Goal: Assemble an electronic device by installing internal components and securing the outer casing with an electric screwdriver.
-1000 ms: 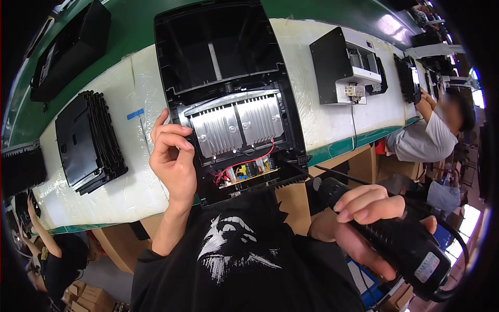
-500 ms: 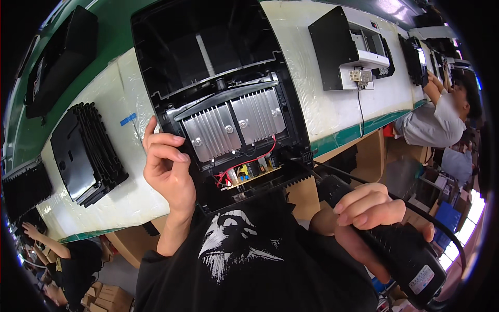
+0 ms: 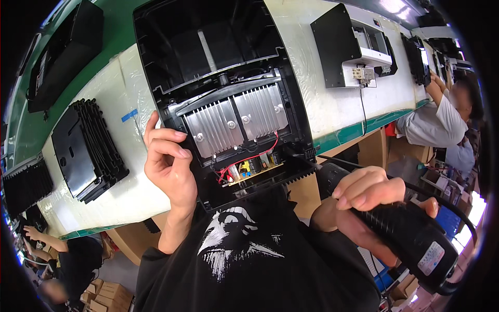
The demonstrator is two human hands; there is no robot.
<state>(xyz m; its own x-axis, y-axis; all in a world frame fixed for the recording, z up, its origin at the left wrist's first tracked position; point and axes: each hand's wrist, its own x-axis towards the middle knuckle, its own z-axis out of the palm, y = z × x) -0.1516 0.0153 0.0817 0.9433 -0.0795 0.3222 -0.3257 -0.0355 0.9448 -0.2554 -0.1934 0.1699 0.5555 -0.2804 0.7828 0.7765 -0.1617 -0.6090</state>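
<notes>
Right grip (image 3: 370,193) holds one corded tool (image 3: 399,229); one housing (image 3: 171,49), two heatsinks (image 3: 214,130).

My camera rides on my head, the left one of a side-by-side pair, and looks down past my black shirt (image 3: 249,275), upright and unmirrored. My left hand (image 3: 174,164), my right hand (image 3: 366,192) and the black housing (image 3: 176,47) lie close below it. Its wide fisheye bends the bench (image 3: 125,156) and reaches out to one co-worker (image 3: 431,125) on my right, another (image 3: 78,262) on my left, both well apart from me.
</notes>
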